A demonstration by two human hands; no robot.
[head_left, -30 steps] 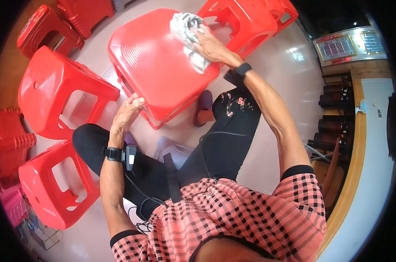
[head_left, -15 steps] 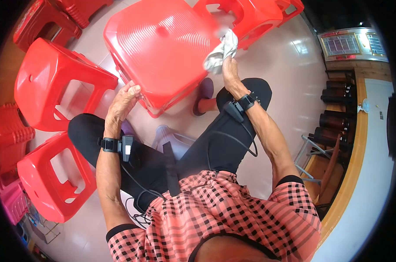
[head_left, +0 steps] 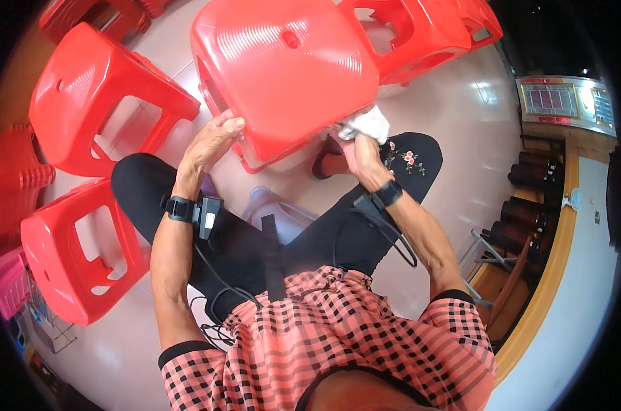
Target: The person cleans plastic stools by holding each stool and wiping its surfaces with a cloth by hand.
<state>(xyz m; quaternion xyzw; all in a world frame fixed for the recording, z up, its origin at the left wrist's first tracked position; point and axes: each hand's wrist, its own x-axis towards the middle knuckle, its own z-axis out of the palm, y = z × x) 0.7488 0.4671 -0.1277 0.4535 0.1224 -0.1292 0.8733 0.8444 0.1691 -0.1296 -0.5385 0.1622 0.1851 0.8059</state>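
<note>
A red plastic stool (head_left: 290, 89) with a ringed top and a centre hole stands in front of my knees. My left hand (head_left: 211, 144) grips its near left edge, thumb over the top rim and the other fingers partly hidden along the side. At the stool's right side, my right hand (head_left: 357, 152) is closed on a white cloth (head_left: 366, 126), which bunches against the edge of the seat. Some of the right fingers are hidden by the cloth and the stool.
More red stools stand at the left (head_left: 105, 96), lower left (head_left: 84, 250) and upper right (head_left: 410, 38). A pale plastic stool (head_left: 273, 209) shows between my legs. A folding chair (head_left: 505, 274) stands at the right. Cables run from both wrist devices.
My right hand has brought the cloth from above the stool's right corner down to its near right side. The stool appears shifted and slightly turned; my left hand still holds its edge.
</note>
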